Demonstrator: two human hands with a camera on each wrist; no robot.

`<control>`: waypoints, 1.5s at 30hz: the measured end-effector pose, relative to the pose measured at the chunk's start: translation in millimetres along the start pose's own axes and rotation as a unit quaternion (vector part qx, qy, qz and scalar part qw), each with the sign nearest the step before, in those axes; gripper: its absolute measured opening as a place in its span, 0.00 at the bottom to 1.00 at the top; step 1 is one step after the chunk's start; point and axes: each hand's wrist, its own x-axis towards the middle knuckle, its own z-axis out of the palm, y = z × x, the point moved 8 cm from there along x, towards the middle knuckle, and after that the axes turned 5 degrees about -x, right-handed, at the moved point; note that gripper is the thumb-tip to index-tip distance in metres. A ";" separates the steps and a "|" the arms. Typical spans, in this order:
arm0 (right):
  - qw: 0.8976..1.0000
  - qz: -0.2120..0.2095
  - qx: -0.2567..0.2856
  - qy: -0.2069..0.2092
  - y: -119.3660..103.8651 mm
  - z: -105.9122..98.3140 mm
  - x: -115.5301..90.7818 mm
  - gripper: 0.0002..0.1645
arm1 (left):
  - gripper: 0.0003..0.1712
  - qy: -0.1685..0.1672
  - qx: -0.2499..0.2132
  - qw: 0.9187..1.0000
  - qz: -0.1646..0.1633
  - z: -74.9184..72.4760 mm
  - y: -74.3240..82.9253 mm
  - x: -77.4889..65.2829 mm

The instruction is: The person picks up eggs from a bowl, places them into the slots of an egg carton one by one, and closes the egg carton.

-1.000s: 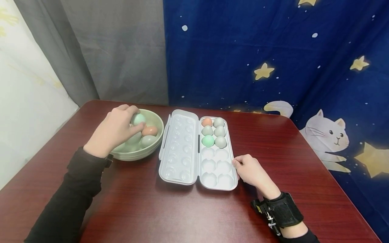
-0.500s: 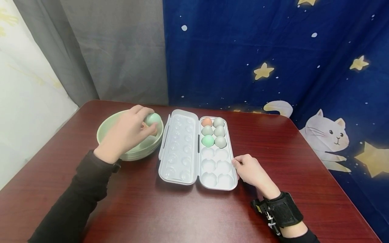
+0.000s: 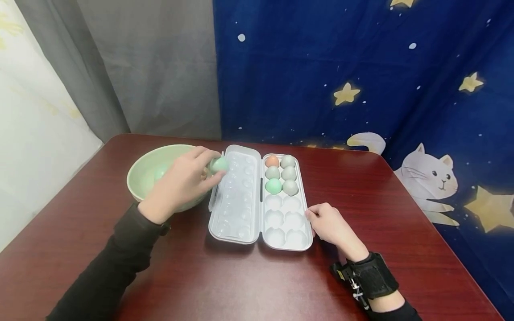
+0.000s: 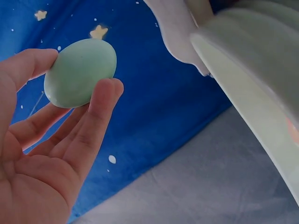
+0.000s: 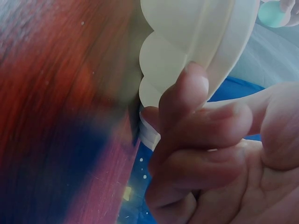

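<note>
A pale green egg (image 3: 218,165) is pinched between the thumb and fingertips of my left hand (image 3: 176,185), above the bowl's right rim and the lid's left edge in the head view. The left wrist view shows the same egg (image 4: 80,72) up close, clear of the bowl. A white plastic egg carton (image 3: 295,220) lies unfolded, its clear dimpled lid (image 3: 237,200) to the left. Its far cups hold several eggs: one orange (image 3: 271,161), one bright green (image 3: 274,186), the others greyish. My right hand (image 3: 331,227) pinches the carton's right rim, fingers curled.
A pale green bowl (image 3: 138,176) stands left of the carton, partly behind my left hand, with a green egg (image 3: 160,171) showing inside. The dark red tabletop (image 3: 241,285) reaches back to grey and blue star-patterned curtains (image 3: 281,80).
My left hand has lifted the green egg out of the bowl and carried it right, toward the carton lid. The right hand stays at the carton's rim.
</note>
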 end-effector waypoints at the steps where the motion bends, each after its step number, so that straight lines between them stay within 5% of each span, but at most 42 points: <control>1: 1.000 0.001 0.001 0.001 0.4 -0.3 0.2 0.20 | 0.16 -0.004 0.005 1.000 -0.003 1.8 1.8 0.9; 8: 1.000 0.002 0.003 -0.001 2.1 0.6 1.3 0.21 | 0.16 -0.027 0.000 0.999 0.024 15.6 21.4 12.3; 11: 1.000 0.000 0.003 -0.001 1.3 0.6 1.3 0.21 | 0.14 -0.057 -0.026 0.997 0.040 25.7 30.4 21.2; 17: 1.000 0.002 0.003 -0.002 1.3 0.8 1.4 0.21 | 0.10 -0.124 -0.002 0.991 0.057 48.2 44.1 37.3; 26: 1.000 0.005 0.007 -0.004 1.6 0.7 1.2 0.19 | 0.08 -0.193 0.077 0.975 0.073 75.7 49.5 53.2; 40: 1.000 0.002 0.008 -0.002 3.0 0.7 1.1 0.19 | 0.14 -0.299 0.080 0.949 0.060 111.5 59.2 58.3; 45: 1.000 0.002 0.006 -0.002 3.6 1.0 1.1 0.18 | 0.14 -0.320 0.062 0.942 0.083 123.1 63.7 58.1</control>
